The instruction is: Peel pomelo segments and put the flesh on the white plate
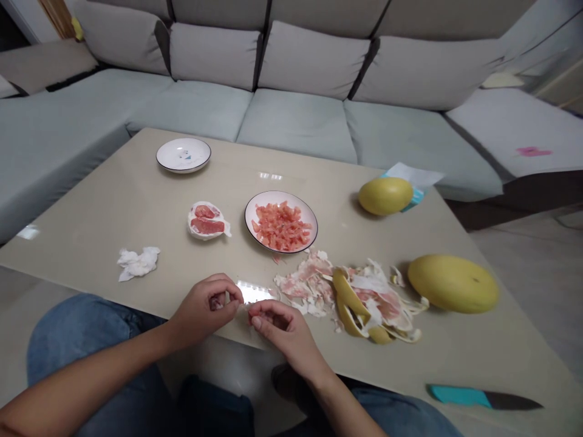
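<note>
A: Hands?
B: L hand (204,306) & R hand (285,334) are both pinching, thumb to fingers, tips nearly meeting over the table (113,194) by its near edge. A pale scrap (244,308) is showing btwn the tips; too small to ID.
A: Anything else in there?
B: Sth. reddish (217,301) is sitting in L hand's curl, mostly hidden by fingers, can't tell what. R hand's palm is facing away.
A: And around?
B: Plate (306,210) w/ pink pulp (282,227) is lying just beyond, part-peeled fruit (207,224) resting left of it. Peel heap (350,297) on the R is hiding its own lower bits. Far yellow fruit (385,195) is blocking part of a blue-white packet (421,176). Forearms are running off-frame.
</note>
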Action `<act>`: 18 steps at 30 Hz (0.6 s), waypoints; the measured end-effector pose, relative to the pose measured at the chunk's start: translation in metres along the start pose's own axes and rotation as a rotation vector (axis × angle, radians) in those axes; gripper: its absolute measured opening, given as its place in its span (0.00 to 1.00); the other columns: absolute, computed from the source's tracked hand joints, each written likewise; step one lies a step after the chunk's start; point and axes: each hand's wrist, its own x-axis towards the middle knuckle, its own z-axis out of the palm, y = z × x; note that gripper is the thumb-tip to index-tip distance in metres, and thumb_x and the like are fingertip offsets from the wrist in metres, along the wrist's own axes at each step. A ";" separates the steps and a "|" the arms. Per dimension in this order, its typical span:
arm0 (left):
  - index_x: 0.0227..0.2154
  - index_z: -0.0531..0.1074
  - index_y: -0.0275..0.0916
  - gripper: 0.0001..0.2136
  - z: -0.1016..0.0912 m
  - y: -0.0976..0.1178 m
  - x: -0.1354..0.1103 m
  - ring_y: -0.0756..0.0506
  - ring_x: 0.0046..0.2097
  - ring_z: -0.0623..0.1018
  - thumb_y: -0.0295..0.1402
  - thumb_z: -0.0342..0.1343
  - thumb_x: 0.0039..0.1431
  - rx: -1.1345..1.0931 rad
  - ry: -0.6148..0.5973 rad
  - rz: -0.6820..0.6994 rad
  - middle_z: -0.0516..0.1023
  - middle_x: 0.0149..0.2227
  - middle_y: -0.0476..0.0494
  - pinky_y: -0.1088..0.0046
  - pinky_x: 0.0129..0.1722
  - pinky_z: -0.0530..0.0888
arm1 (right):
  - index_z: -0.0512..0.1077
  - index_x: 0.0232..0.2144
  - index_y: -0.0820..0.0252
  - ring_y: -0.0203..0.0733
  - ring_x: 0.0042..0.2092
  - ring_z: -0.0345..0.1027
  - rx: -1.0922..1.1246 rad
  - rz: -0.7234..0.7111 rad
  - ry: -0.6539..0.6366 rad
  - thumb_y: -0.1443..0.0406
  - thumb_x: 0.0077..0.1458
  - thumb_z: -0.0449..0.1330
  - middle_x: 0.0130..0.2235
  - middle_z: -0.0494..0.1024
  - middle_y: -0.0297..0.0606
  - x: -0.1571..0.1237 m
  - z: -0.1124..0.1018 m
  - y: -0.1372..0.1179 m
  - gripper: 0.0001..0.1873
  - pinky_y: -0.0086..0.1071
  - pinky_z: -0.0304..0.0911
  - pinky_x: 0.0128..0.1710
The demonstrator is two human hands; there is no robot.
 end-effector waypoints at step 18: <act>0.30 0.76 0.38 0.04 0.018 -0.006 -0.007 0.50 0.29 0.72 0.28 0.55 0.55 0.113 0.084 0.138 0.74 0.32 0.45 0.76 0.27 0.67 | 0.78 0.32 0.61 0.33 0.25 0.69 0.297 0.136 0.025 0.58 0.42 0.71 0.25 0.78 0.34 0.006 0.009 0.002 0.16 0.28 0.66 0.29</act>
